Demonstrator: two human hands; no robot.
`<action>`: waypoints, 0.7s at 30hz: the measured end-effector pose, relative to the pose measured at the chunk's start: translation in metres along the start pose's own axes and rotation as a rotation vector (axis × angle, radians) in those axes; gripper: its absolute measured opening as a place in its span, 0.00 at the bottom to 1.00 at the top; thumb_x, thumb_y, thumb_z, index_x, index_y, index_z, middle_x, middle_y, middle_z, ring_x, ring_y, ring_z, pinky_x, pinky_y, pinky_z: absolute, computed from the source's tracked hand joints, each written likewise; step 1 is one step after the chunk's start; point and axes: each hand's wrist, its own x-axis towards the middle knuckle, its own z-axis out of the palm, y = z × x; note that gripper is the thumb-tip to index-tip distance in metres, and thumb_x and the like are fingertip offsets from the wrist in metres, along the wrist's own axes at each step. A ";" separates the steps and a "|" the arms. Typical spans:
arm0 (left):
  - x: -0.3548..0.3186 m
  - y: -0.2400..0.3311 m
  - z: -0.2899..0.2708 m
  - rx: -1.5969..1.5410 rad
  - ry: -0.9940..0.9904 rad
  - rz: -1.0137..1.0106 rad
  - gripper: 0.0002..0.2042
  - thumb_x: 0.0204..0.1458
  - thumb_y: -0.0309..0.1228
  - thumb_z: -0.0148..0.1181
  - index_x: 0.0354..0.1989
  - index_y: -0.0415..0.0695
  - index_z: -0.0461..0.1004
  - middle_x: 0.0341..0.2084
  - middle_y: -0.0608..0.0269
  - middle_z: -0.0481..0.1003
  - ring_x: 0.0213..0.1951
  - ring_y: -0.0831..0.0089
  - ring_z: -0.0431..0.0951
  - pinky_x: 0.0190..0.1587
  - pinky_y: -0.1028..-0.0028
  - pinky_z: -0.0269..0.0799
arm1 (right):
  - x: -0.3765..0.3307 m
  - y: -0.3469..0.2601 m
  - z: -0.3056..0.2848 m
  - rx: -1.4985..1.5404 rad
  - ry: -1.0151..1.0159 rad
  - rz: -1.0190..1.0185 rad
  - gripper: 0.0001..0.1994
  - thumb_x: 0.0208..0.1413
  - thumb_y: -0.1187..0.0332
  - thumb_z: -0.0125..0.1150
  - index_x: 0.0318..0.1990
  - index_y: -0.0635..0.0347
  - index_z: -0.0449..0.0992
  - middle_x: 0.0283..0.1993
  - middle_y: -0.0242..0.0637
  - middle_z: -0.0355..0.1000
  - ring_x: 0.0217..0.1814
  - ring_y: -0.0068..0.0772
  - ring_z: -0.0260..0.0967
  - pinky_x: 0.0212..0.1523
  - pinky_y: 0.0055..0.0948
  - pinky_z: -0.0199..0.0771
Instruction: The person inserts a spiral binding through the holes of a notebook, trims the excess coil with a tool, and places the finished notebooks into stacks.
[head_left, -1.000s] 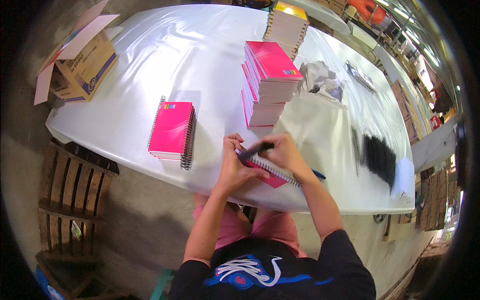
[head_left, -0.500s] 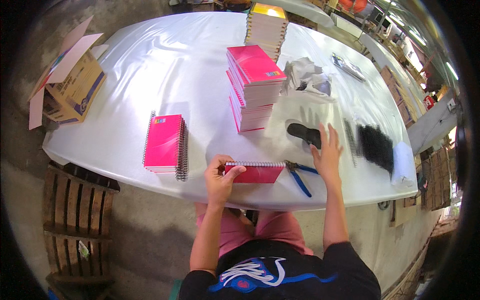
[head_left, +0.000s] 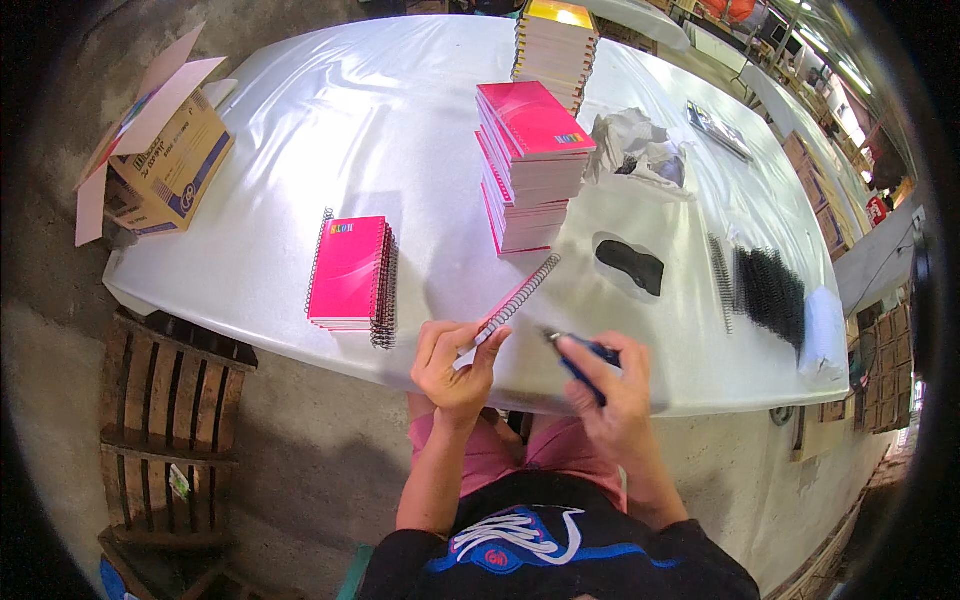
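Note:
My left hand [head_left: 452,372] grips a spiral notebook [head_left: 512,303] by its lower end, tilted with the wire coil facing me. Close by on its right, my right hand [head_left: 612,392] is closed around blue-handled pliers [head_left: 590,370], whose dark jaws point toward the notebook and look blurred. Several finished-looking pink spiral notebooks [head_left: 347,272] lie stacked to the left. Beyond my hands rises a tall stack of pink-covered books [head_left: 535,170]. A black flat object [head_left: 630,266] with rounded ends lies right of that stack.
Black wire coils [head_left: 768,295] lie at the right, beside a white roll [head_left: 824,330]. Crumpled white plastic [head_left: 636,150] and a stack of yellow-topped spiral books [head_left: 555,50] stand farther back. An open cardboard box [head_left: 170,165] is at the left, above a wooden slatted chair [head_left: 172,430].
My right hand has picked the pliers up off the table and brought them toward the notebook. The left hand has raised and turned the notebook from level to slanted.

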 end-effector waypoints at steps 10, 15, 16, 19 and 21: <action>0.000 -0.004 -0.004 0.109 0.045 0.179 0.12 0.35 0.25 0.73 0.28 0.44 0.75 0.25 0.64 0.74 0.25 0.69 0.71 0.27 0.73 0.62 | 0.020 -0.027 -0.002 0.013 -0.061 -0.089 0.21 0.48 0.62 0.64 0.52 0.43 0.74 0.50 0.42 0.65 0.51 0.46 0.60 0.53 0.42 0.57; 0.002 -0.005 -0.003 0.149 0.103 0.314 0.15 0.31 0.28 0.75 0.29 0.46 0.76 0.25 0.67 0.74 0.25 0.70 0.73 0.28 0.73 0.62 | 0.018 -0.025 -0.006 -0.025 -0.089 -0.117 0.20 0.48 0.62 0.64 0.51 0.44 0.75 0.49 0.42 0.65 0.52 0.47 0.60 0.54 0.43 0.57; 0.003 -0.005 -0.003 0.152 0.114 0.324 0.16 0.30 0.29 0.75 0.29 0.46 0.76 0.25 0.67 0.75 0.24 0.71 0.73 0.28 0.73 0.62 | 0.017 -0.024 -0.006 -0.025 -0.097 -0.114 0.20 0.48 0.62 0.64 0.51 0.44 0.75 0.49 0.41 0.65 0.51 0.46 0.61 0.53 0.42 0.58; 0.003 -0.004 -0.005 0.175 0.077 0.361 0.17 0.31 0.26 0.75 0.32 0.45 0.77 0.28 0.65 0.74 0.28 0.70 0.72 0.28 0.73 0.66 | 0.017 -0.021 -0.008 0.018 -0.147 -0.089 0.19 0.49 0.62 0.63 0.51 0.44 0.75 0.47 0.41 0.67 0.48 0.44 0.63 0.50 0.38 0.62; 0.001 -0.004 -0.005 0.184 0.089 0.374 0.17 0.30 0.25 0.75 0.32 0.45 0.77 0.29 0.65 0.74 0.28 0.70 0.72 0.28 0.73 0.66 | 0.016 -0.019 -0.010 0.107 -0.212 -0.051 0.18 0.50 0.62 0.62 0.51 0.46 0.75 0.44 0.41 0.68 0.45 0.42 0.65 0.46 0.35 0.65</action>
